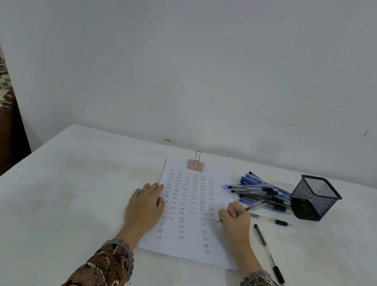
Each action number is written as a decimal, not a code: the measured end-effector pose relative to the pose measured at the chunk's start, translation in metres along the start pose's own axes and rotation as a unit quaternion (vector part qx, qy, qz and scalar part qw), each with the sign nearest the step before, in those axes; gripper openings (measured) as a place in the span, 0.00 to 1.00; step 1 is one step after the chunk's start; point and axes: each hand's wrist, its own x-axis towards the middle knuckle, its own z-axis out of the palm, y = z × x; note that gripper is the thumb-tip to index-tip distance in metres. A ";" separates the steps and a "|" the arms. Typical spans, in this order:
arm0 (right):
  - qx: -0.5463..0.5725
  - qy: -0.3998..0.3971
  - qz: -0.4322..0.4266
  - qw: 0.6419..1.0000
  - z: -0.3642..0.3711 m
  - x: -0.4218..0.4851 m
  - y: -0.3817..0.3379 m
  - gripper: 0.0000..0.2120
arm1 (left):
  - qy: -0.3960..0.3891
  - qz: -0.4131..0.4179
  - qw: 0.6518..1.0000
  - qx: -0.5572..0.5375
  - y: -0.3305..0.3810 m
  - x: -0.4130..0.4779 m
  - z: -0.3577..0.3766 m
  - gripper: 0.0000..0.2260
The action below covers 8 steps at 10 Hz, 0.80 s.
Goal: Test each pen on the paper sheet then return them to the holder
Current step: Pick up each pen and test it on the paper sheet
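The left hand (pixel 146 202) lies flat on the left edge of the paper sheet (pixel 185 245), its grip let go. The sheet sits on the desk (pixel 59 195), full of small written words, with a pink clip (pixel 195 165) on top. The right hand (pixel 236 218) has its grip round a pen (pixel 255 205), tip on the paper. Two black pens (pixel 268 254) lie beside it. A pile of pens (pixel 259 192) touches the black mesh holder (pixel 313 197).
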 end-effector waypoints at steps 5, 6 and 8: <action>0.515 0.003 0.154 0.843 -0.005 -0.002 -0.012 0.15 | 0.006 0.002 1.000 0.005 0.000 0.000 0.001 0.20; 0.467 0.062 0.174 0.865 -0.003 -0.005 -0.011 0.14 | 0.007 -0.001 1.000 0.006 0.000 0.001 0.001 0.20; -0.007 0.117 0.080 0.990 -0.041 -0.001 -0.031 0.12 | 0.005 -0.001 1.000 0.001 0.000 0.002 0.002 0.20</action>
